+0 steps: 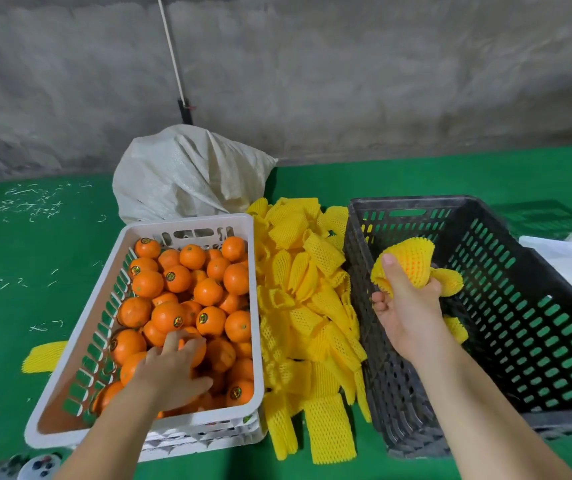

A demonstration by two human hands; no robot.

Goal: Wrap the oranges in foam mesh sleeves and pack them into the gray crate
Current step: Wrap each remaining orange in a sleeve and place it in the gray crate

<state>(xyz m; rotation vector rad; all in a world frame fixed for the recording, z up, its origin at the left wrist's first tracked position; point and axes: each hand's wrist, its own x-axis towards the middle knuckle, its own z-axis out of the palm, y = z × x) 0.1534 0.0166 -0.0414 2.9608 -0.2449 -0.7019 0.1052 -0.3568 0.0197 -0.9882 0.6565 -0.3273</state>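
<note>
A white crate (250, 306) at the left holds several bare oranges (170, 317). My left hand (173, 372) reaches into it, fingers curled over one orange (196, 346). A pile of yellow foam mesh sleeves (305, 299) lies between the two crates. My right hand (404, 303) grips a sleeved orange (410, 259) above the left inner side of the gray crate (357, 306). Inside the gray crate, two more yellow sleeved pieces (450, 280) show beside and below my right hand.
A white woven sack (187, 174) stands behind the white crate against the concrete wall. One loose sleeve (44, 356) lies left of the white crate. A white box (568, 261) sits at the right edge. The green mat (35, 258) covers the table.
</note>
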